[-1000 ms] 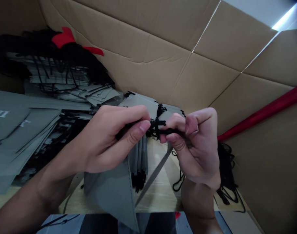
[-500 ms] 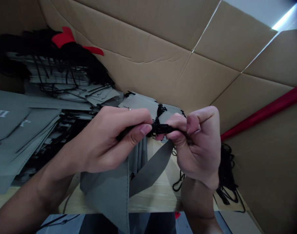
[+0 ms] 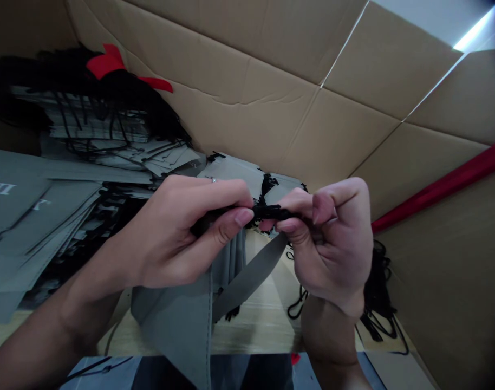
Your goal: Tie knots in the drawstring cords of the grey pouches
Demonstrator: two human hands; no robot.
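Note:
Between my two hands runs a bunched length of black cord. My left hand pinches one end of it between thumb and forefinger. Closed on the other end is my right hand, its thumb pressed against the curled fingers. A grey fabric piece with a stitched edge hangs below my left hand. From it a grey strip slants up toward my right fingers; where it joins the cord is hidden by the hands.
Grey fabric pieces with white lettering lie stacked on the left. Behind them rises a pile with black cords and a red strip. More black cords lie at the right. Cardboard walls surround the wooden table.
My right hand has shifted slightly right. The hanging grey fabric has swung a little left, its strip looks narrower, and a black cord end shows below the strip.

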